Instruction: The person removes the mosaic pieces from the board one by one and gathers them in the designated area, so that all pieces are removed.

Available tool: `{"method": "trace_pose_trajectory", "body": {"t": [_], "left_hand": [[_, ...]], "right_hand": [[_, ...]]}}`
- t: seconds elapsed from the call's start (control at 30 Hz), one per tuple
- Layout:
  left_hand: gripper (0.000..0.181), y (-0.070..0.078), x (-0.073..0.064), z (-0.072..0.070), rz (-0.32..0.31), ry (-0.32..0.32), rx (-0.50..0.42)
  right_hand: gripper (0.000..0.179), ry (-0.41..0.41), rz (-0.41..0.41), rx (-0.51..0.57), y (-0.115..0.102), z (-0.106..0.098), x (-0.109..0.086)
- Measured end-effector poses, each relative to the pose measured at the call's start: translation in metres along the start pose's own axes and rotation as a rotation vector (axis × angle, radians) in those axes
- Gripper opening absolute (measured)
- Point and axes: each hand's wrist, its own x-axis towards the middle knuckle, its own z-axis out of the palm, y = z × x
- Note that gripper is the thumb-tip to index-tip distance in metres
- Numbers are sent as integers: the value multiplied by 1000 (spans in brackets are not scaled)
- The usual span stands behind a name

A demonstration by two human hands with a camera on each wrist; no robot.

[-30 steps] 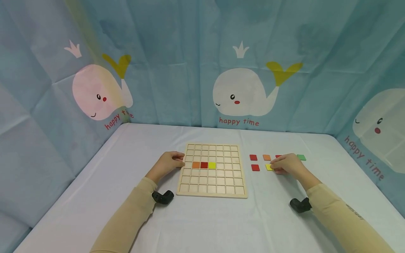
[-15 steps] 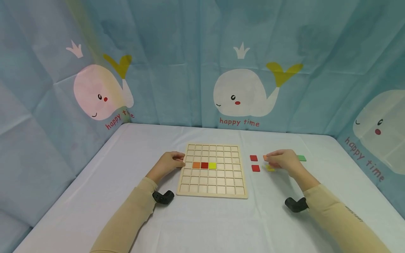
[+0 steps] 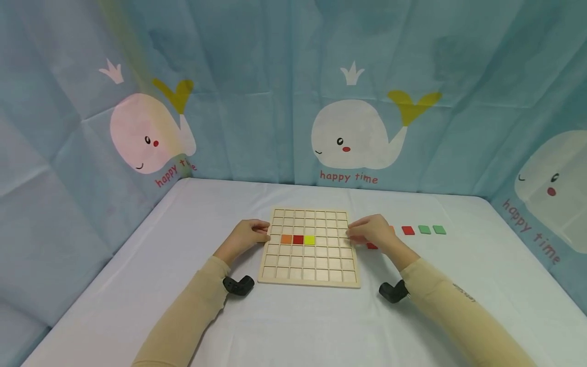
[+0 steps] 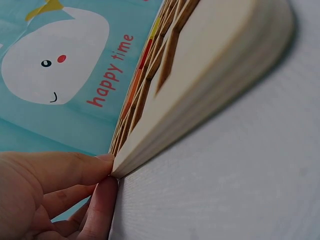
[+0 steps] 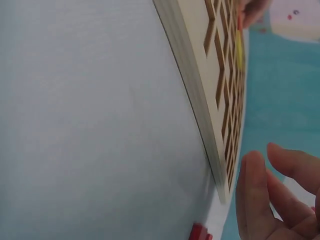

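A square wooden grid board (image 3: 309,260) lies on the table, with an orange tile (image 3: 286,239), a red tile (image 3: 298,239) and a yellow tile (image 3: 309,240) side by side in one row of its cells. My left hand (image 3: 245,238) pinches the board's left edge; in the left wrist view, thumb (image 4: 80,167) and fingers meet at a corner. Over the right edge hovers my right hand (image 3: 373,233), thumb and fingertips close together. Its wrist view shows a narrow gap between thumb and finger (image 5: 295,165); whether a tile is hidden there I cannot tell.
To the right on the white tablecloth (image 3: 293,326) lie loose tiles: a red one (image 3: 408,230), a green one (image 3: 424,229), another green one (image 3: 439,230), and a red one (image 3: 372,245) partly behind my right hand. A whale-print curtain (image 3: 257,127) closes off the back.
My right hand has moved left from the loose tiles to the board's right edge, uncovering red and green tiles. The loose yellow tile is out of sight. My left hand has stayed put.
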Motion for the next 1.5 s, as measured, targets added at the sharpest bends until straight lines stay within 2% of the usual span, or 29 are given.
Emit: {"method": "trace_pose_trajectory", "body": {"t": [0.3, 0.63, 0.83, 1.5], "left_hand": [[46, -3, 3, 0, 0, 0, -9], [46, -3, 3, -1, -8, -6, 1], [46, -2, 2, -1, -6, -10, -17], [46, 0, 1, -1, -5, -1, -14]], "right_hand": [[27, -36, -50, 11, -6, 28, 9], [22, -76, -48, 83, -12, 47, 9], [19, -102, -41, 108, -15, 55, 10], [18, -133, -40, 83, -22, 69, 11]]}}
